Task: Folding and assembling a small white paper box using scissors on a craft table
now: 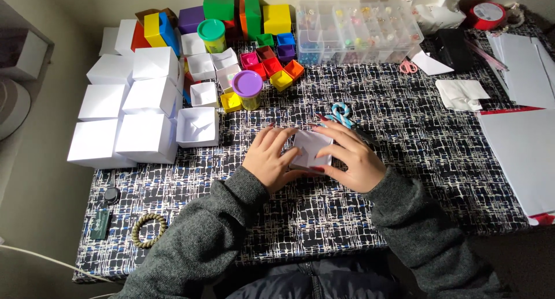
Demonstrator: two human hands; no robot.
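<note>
A small folded white paper piece (311,147) lies on the black-and-white patterned tablecloth (404,160) at the table's middle. My left hand (269,158) presses on its left side with fingers spread over it. My right hand (350,154) holds its right edge, fingers curled around the paper. Both arms wear grey knit sleeves. Part of the paper is hidden under my fingers.
Several white paper boxes (144,102) stand at the left, with an open one (198,127) nearest. Coloured boxes (272,62), two dough tubs (248,89), a clear bead organiser (358,30), blue-handled scissors (341,114), white sheets (520,154), a tape roll (487,14) and a bead bracelet (148,230) surround.
</note>
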